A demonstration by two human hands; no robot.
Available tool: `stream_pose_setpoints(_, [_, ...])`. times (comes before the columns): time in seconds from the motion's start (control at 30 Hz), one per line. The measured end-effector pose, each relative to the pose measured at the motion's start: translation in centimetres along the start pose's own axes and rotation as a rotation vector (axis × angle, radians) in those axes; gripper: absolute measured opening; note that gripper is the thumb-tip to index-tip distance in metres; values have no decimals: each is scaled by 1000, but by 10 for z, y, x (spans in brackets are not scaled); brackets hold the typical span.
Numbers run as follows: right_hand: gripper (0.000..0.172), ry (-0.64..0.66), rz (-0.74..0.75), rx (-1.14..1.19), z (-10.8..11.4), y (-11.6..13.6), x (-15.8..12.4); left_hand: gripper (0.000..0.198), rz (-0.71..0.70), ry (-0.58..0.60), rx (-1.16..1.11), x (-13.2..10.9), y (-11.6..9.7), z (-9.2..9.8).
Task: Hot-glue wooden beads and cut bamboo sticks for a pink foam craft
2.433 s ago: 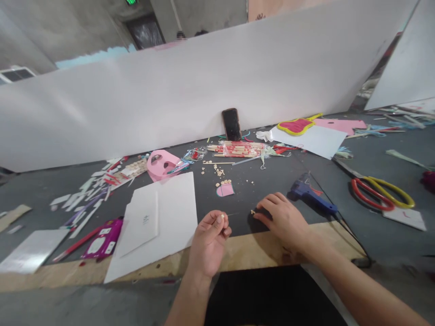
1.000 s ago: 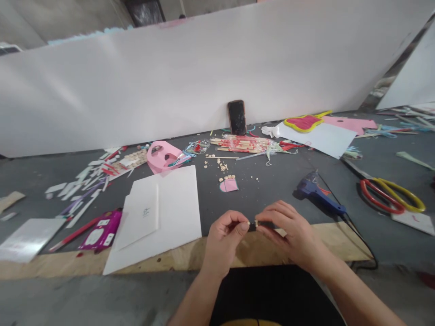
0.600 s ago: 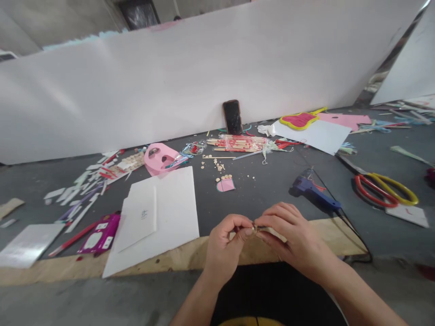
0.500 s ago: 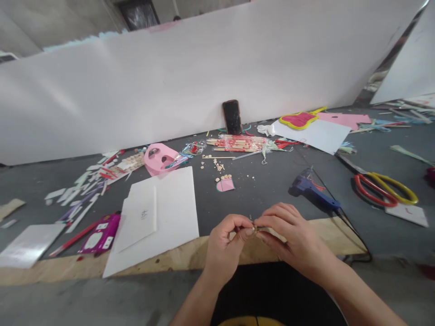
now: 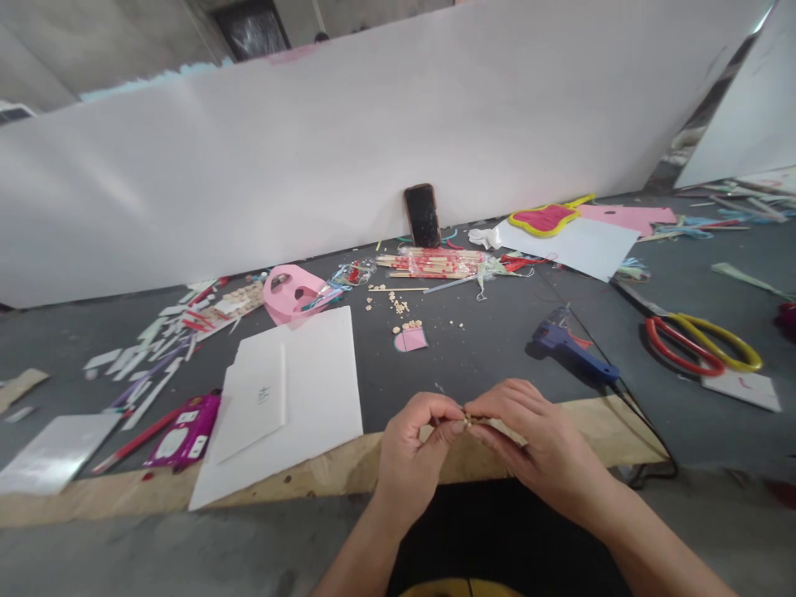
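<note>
My left hand (image 5: 415, 456) and my right hand (image 5: 536, 441) meet fingertip to fingertip over the near edge of the table. Both are pinched shut around a tiny pale bead (image 5: 466, 420) held between them. A thin needle or wire seems to stick out of the left pinch, but it is too fine to be sure. More loose pale beads (image 5: 401, 308) lie scattered on the dark mat further back, beside a small pink cut-out (image 5: 411, 339).
A blue glue gun (image 5: 569, 346) with its cord lies right of my hands. Red-and-yellow scissors (image 5: 702, 340) are at the far right. White sheets (image 5: 292, 390) and a purple packet (image 5: 183, 431) lie to the left. A phone (image 5: 422, 215) leans on the white board.
My right hand left the beads on the mat and came to meet my left hand at the table's near edge. Both hands have stayed pinched together since, barely shifting.
</note>
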State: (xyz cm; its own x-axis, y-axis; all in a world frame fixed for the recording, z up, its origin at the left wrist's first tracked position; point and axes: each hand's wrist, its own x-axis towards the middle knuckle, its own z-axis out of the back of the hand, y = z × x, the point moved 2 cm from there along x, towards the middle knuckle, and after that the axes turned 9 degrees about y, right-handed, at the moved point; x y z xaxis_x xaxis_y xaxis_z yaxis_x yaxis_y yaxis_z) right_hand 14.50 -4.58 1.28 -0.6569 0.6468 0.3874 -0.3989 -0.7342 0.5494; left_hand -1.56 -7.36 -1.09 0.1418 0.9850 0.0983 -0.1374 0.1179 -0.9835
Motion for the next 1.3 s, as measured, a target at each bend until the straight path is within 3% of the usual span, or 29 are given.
stream_pose_setpoints(0.17, [9,-8,3,7,1,2,1,6,-16,-4,-30,1,0,0])
stream_pose_setpoints(0.43, [10,-37,7,21,3,3,-2,8,102,-28,-101,-2,5,0])
stream_pose_setpoints(0.73, [13,-63,47,-85,1,-3,-5,20,263,88,-387,-2,6,-4])
stream_pose_setpoints(1.3, [13,-65,45,9,4,4,-6,22,291,84,-525,0,7,-11])
